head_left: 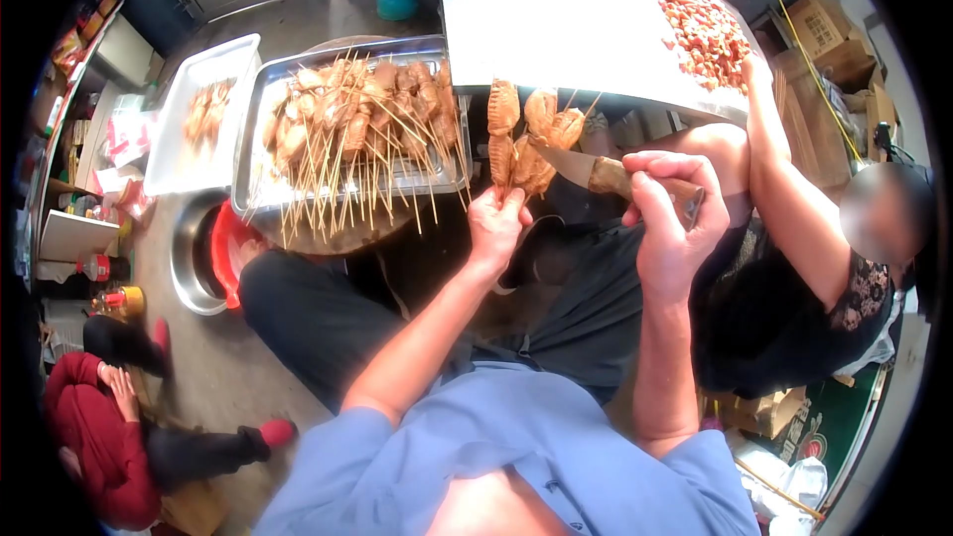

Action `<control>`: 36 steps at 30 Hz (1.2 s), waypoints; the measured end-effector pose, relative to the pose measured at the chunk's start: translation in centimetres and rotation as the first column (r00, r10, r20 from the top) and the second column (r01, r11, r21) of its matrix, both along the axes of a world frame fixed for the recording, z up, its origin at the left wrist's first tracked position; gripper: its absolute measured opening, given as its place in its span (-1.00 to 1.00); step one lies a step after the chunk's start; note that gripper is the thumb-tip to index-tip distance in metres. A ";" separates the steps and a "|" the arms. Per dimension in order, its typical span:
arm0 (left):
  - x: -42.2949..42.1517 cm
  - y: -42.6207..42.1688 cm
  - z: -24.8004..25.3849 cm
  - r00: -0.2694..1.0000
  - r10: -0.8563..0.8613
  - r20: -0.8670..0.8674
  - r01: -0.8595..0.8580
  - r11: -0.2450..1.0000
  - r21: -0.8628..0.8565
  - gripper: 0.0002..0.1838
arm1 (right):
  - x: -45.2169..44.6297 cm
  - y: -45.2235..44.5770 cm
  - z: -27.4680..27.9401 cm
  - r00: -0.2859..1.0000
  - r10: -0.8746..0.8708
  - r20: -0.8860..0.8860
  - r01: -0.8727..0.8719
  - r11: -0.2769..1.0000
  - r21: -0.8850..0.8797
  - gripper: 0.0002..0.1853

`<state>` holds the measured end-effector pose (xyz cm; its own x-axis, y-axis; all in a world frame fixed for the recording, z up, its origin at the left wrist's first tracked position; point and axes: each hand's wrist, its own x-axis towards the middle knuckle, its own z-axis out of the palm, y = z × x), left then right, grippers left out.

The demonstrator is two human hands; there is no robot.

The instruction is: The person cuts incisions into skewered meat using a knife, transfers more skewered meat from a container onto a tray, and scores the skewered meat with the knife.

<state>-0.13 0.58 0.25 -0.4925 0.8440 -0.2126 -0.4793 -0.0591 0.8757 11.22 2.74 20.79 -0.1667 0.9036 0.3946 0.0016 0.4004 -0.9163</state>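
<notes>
My left hand (496, 230) is closed around the lower end of a few skewers of brown, marinated meat (534, 167), held upright in front of me. Some pieces have parallel cuts across them. In my right hand (673, 216) is a knife (574, 167) with a wooden handle, its blade pointing left and its tip against the meat. To the left, a metal tray (250, 154) carries a heap of similar meat skewers (362, 119), their bare sticks pointing toward me.
A white tub (164, 154) with more skewers stands farther left. Below are a steel basin (187, 283) and a red basin (230, 253). Small red meat pieces (695, 20) lie on the white table (556, 20). A co-worker's arm (789, 174) reaches there; another person (99, 437) sits lower left.
</notes>
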 end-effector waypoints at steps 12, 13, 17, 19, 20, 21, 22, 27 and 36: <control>0.0 0.0 0.7 1.000 0.002 -0.002 -0.002 0.999 -0.051 -0.85 | -2.7 0.4 1.0 0.950 -0.091 0.299 0.051 0.989 0.139 -0.97; -0.1 0.0 0.6 1.000 -0.014 -0.005 0.013 0.998 -0.058 -0.85 | -3.4 1.0 0.8 0.944 -0.102 0.315 0.034 0.976 0.213 -0.97; -0.3 0.3 0.1 0.999 -0.013 -0.032 0.012 0.999 -0.050 -0.84 | -6.4 2.6 2.3 0.874 -0.170 0.456 0.038 0.958 0.285 -0.90; -0.3 0.3 0.0 1.000 0.001 -0.014 -0.002 1.000 -0.021 -0.84 | -7.8 3.8 2.4 0.803 -0.194 0.564 -0.007 0.942 0.335 -0.83; -0.3 0.2 0.0 1.000 -0.005 -0.017 0.005 1.000 -0.023 -0.84 | -8.3 4.5 2.0 0.803 -0.198 0.562 0.000 0.943 0.333 -0.83; -0.3 0.1 -0.1 1.000 -0.010 -0.014 0.010 1.000 -0.030 -0.85 | -8.9 5.3 1.2 0.790 -0.210 0.576 0.003 0.941 0.339 -0.80; -0.3 0.1 -0.1 1.000 -0.011 -0.010 0.011 0.999 -0.034 -0.86 | -9.2 5.9 0.3 0.777 -0.221 0.590 0.002 0.937 0.348 -0.78; -0.5 0.6 -0.7 1.000 0.006 -0.021 -0.006 1.000 -0.011 -0.87 | -8.7 7.3 -2.8 0.790 -0.182 0.586 0.038 0.968 0.249 -0.77; -0.9 0.5 -0.3 1.000 -0.013 -0.003 0.013 1.000 0.029 -0.88 | -6.4 5.8 -9.5 0.912 -0.128 0.389 0.105 0.991 0.080 -0.89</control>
<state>-1.06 1.04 -0.04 -0.4821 0.8560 -0.1867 -0.4775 -0.0781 0.8752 4.87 8.53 11.30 -0.2133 0.9045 0.3693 0.4062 0.4259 -0.8085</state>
